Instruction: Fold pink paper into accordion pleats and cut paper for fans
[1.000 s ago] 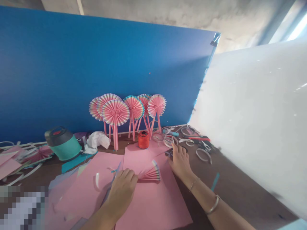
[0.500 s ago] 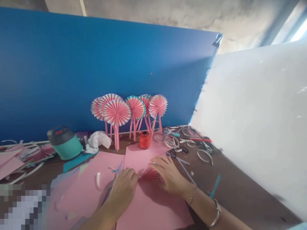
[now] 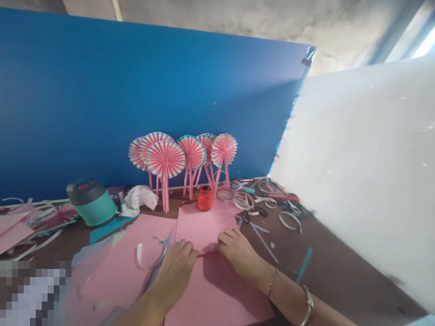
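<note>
Between my hands runs a narrow pink strip of pleated paper [image 3: 207, 251], its folds pressed together. Its left end is pinched in my left hand [image 3: 177, 266], and the fingers of my right hand [image 3: 239, 253] close around the other end, covering much of it. Both hands hold it low over a large pink paper sheet [image 3: 217, 294]. Beyond them, a spool of red thread [image 3: 205, 199] stands on the far end of the pink paper.
Several round pleated paper fans [image 3: 165, 158] on pink sticks lean by the blue panel [image 3: 102, 90]. A teal container [image 3: 98, 210] and crumpled white paper [image 3: 140, 201] are left. Scissors [image 3: 245, 216], paper strips [image 3: 261, 242] and tape-like loops [image 3: 290, 222] lie right.
The pleated paper, fanned out under my right hand before, is now squeezed into a narrow strip. My right hand has shifted slightly and its fingers have curled in. My left hand barely moved.
</note>
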Demonstrator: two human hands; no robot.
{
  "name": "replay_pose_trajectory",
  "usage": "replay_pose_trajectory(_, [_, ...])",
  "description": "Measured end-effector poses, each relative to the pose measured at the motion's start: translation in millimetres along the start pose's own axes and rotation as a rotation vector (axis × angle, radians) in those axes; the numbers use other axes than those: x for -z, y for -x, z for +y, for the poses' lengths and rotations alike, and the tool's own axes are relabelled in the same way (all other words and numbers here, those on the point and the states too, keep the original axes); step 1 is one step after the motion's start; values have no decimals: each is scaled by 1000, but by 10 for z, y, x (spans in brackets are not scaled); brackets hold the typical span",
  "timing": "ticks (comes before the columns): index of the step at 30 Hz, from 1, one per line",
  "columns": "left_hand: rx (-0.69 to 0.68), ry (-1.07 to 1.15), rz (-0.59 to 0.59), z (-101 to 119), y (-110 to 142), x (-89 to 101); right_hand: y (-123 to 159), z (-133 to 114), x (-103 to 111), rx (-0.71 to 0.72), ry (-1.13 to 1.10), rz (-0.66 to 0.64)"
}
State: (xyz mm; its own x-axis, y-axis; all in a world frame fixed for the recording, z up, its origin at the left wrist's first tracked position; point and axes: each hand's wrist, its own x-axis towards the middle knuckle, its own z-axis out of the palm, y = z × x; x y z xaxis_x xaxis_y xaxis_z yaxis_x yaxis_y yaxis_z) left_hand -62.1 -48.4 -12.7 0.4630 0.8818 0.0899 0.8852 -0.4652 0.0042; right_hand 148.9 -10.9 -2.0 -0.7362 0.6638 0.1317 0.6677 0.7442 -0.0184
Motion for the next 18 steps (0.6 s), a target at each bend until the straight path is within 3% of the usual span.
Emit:
replay_pose_trajectory(8, [63,68,-68,7,6,4,37,-32,84,-64,-47,-104])
replay_pose_trajectory(18, [103,358,-52,-185,-153,67,-2,228,-23,-108,-305,-121])
